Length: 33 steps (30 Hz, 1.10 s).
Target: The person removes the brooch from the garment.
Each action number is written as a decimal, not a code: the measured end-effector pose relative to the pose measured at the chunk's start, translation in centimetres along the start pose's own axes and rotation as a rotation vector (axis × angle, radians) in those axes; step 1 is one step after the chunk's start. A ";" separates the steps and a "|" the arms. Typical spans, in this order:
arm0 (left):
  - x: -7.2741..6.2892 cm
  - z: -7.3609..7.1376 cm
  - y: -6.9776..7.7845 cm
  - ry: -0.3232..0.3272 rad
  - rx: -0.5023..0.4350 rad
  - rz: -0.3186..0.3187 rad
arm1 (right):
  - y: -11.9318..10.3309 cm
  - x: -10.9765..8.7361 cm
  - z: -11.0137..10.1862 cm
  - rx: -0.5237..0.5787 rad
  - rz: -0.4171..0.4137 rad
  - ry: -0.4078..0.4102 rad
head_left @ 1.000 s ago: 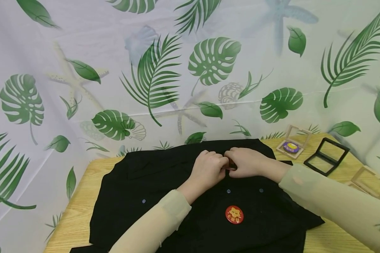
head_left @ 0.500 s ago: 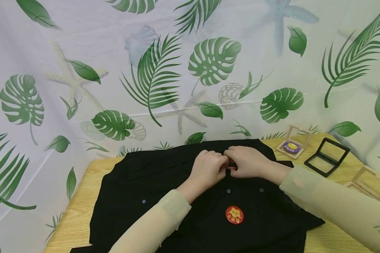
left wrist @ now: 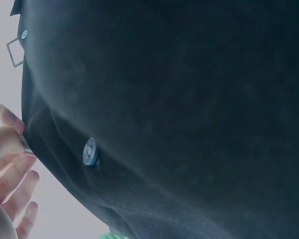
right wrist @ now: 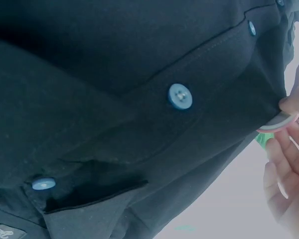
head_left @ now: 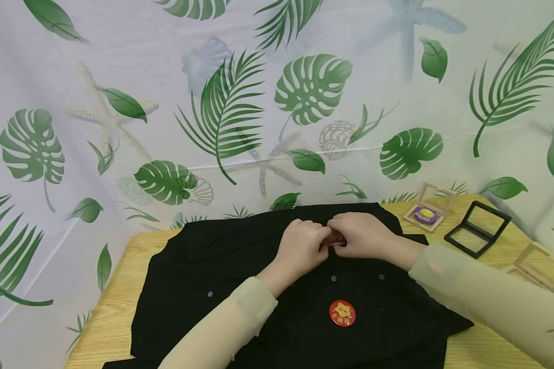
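A black buttoned shirt [head_left: 240, 246] lies spread on the wooden table. My left hand [head_left: 303, 242] and right hand [head_left: 363, 236] meet over its upper middle, fingertips together. Between them they pinch the edges of a small round badge with a pink rim [right wrist: 280, 122], at a fold of the shirt cloth; only its edge shows. In the left wrist view, fingers [left wrist: 17, 144] grip the badge's edge where it overlaps the cloth. Its face and the back of it are mostly hidden. Below the hands, a red button badge [head_left: 342, 313] with a yellow star sits on the shirt.
At the back right, an open beige case [head_left: 422, 225] holds a purple and yellow badge [head_left: 426, 215]. Beside it stand an open black case [head_left: 466, 245] and another open beige case [head_left: 531, 271]. A leaf-print cloth [head_left: 258, 102] hangs behind the wooden table [head_left: 111, 297].
Both hands stay at the same spot on the shirt, with only slight finger shifts around the badge. Nothing else has visibly moved.
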<state>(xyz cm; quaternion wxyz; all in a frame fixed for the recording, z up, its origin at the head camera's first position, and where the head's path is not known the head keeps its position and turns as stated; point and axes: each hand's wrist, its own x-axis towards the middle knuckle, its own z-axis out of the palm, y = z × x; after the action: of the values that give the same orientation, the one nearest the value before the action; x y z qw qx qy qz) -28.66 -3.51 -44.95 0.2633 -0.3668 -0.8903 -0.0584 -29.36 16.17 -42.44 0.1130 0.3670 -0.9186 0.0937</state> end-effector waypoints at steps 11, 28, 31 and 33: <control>0.0 -0.3 0.1 -0.027 -0.011 -0.029 | -0.1 -0.1 0.3 -0.016 0.003 0.064; 0.0 0.1 -0.3 -0.048 -0.074 -0.090 | 0.0 -0.5 0.5 -0.001 -0.046 0.132; 0.1 0.1 -0.3 -0.051 -0.085 -0.100 | 0.0 -0.6 0.6 -0.007 -0.055 0.145; 0.2 0.1 -0.4 -0.048 -0.087 -0.105 | 0.0 -0.6 0.6 -0.005 -0.055 0.151</control>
<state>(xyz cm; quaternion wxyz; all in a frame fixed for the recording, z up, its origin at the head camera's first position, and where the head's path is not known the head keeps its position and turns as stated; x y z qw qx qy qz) -29.03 -3.65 -44.91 0.2223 -0.3322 -0.9110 -0.1017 -29.08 16.41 -43.21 0.1854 0.3836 -0.8973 0.1155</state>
